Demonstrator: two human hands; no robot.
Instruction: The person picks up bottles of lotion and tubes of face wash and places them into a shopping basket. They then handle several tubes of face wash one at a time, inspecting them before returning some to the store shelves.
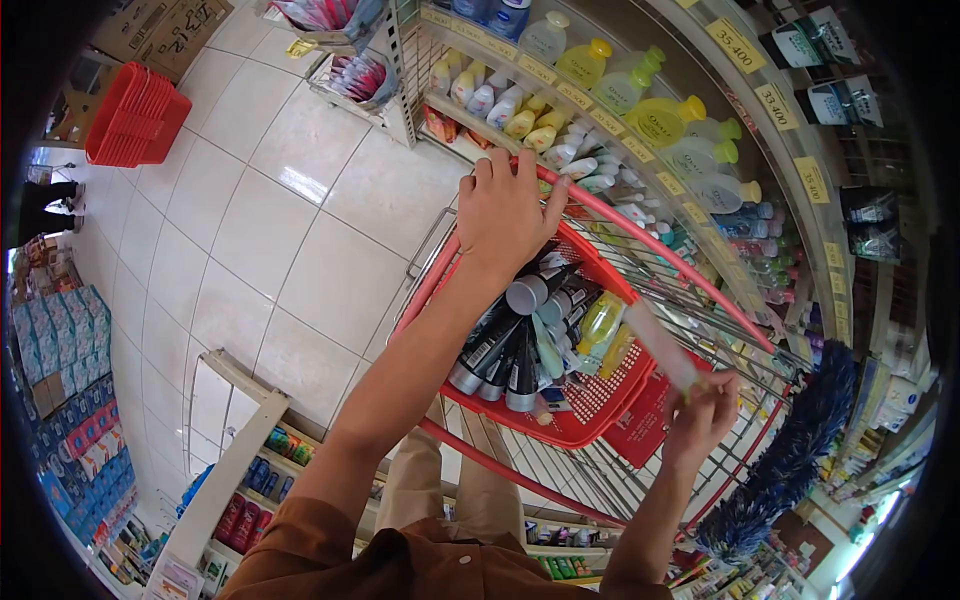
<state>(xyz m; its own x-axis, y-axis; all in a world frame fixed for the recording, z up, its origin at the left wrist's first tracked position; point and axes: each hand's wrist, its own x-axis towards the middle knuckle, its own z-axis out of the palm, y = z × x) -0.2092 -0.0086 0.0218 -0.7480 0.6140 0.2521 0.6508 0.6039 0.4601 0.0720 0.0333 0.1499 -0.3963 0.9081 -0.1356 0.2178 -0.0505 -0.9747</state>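
My left hand [508, 212] is closed over the red rail [620, 225] of a shopping cart, at its far end. In my right hand [703, 412], over the cart's right side, is a pale, elongated item [660, 345]; motion blur hides its exact kind. Inside the cart sits a red plastic basket [545, 425]. It holds several black tubes [490, 350] with grey caps, lying in a heap, and a yellow bottle [601, 322] beside them. My left forearm passes over the basket's left side.
Shelves with yellow price labels carry bottles [665, 120] along the right. A blue fluffy duster [785, 465] is by the cart's right end. Stacked red baskets [138, 115] stand on the tiled floor [330, 245] at far left. A low shelf rack [230, 440] is near my left side.
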